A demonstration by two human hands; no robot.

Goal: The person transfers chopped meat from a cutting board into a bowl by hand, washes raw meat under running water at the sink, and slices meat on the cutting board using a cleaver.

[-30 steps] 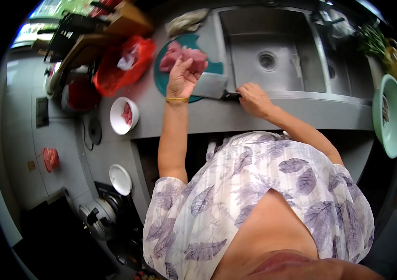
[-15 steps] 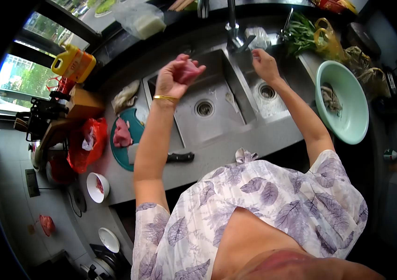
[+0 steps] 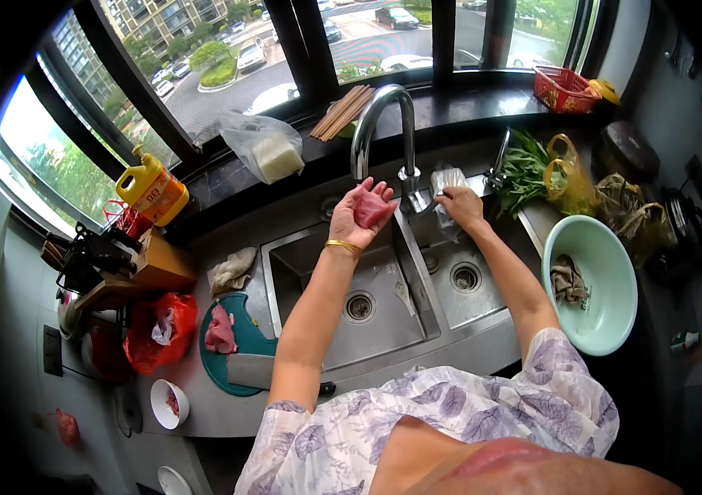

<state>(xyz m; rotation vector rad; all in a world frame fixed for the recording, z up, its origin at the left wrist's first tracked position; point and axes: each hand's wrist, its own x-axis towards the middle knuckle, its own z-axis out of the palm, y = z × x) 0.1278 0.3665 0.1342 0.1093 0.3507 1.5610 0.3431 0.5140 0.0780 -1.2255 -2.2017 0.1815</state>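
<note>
My left hand is palm up under the spout of the tap, above the left sink basin. Its fingers curl around a piece of raw pink meat. To the right of the tap's base, my right hand is closed at the tap lever, which its fingers mostly cover. Clear plastic lies just behind those fingers. On the green cutting board rest another piece of raw meat and a cleaver, its handle partly behind my left arm.
A pale green basin with a cloth stands at right, leafy greens behind it. On the left are a red bag, a white bowl and a knife block. A yellow bottle stands by the window.
The view has tilted up, showing more window and the whole tap. My left hand has moved right with the meat to beneath the spout. My right hand has come to the tap lever.
</note>
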